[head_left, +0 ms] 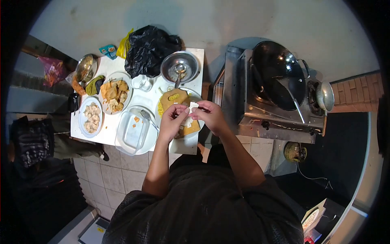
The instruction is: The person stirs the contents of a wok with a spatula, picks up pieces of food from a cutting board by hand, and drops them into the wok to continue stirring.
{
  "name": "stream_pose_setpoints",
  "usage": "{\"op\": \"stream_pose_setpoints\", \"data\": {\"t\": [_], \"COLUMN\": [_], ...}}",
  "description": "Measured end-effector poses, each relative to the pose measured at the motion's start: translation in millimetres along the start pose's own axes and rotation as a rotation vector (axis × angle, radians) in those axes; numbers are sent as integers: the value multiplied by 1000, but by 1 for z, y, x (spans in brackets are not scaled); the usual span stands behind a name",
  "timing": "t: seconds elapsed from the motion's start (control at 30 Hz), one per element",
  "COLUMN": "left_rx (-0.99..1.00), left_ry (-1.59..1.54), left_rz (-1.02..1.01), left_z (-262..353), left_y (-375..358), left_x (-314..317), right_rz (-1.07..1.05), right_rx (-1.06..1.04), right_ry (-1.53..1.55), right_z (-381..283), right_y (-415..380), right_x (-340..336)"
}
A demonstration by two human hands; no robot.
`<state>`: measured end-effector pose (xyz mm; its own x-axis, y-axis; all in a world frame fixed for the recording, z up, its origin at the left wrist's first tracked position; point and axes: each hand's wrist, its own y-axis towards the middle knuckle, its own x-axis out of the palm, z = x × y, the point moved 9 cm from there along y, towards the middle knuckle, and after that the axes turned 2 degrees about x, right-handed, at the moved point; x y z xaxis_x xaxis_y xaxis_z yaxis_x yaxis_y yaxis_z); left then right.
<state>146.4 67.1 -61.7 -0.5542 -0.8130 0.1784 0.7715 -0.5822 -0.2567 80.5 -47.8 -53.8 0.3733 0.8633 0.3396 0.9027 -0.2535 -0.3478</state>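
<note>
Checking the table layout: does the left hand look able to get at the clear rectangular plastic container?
Probably yes: the container sits open just beside the left hand, nothing between; but its fingers now pinch a white wrapper.

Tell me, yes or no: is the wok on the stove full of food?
No. The wok on the stove looks dark and bare inside, with only a long utensil resting in it.

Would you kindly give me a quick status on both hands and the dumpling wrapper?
Left hand and right hand both pinching the white wrapper. Held above the wooden board. Nothing in the way.
</note>
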Motion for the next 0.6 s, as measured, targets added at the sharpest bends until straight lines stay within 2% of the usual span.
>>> {"op": "stream_pose_setpoints", "data": {"t": [0.13, 0.23, 0.4, 0.6], "left_rx": [93, 148, 203, 317], "left_ry": [37, -30, -29, 49], "left_rz": [-66, -114, -134, -169], "left_z": [22, 47, 71, 101], "left_y": [10, 11, 17, 25], "left_x": [37, 72, 118, 181], "right_rz": [37, 55, 26, 118], "right_rx": [-67, -42, -101, -95], "right_ry": [53, 202, 234, 295], "right_z": [-32, -54, -98, -138], "right_y": [-18, -31, -46, -62], "right_x": [-25, -43, -74, -124]}}
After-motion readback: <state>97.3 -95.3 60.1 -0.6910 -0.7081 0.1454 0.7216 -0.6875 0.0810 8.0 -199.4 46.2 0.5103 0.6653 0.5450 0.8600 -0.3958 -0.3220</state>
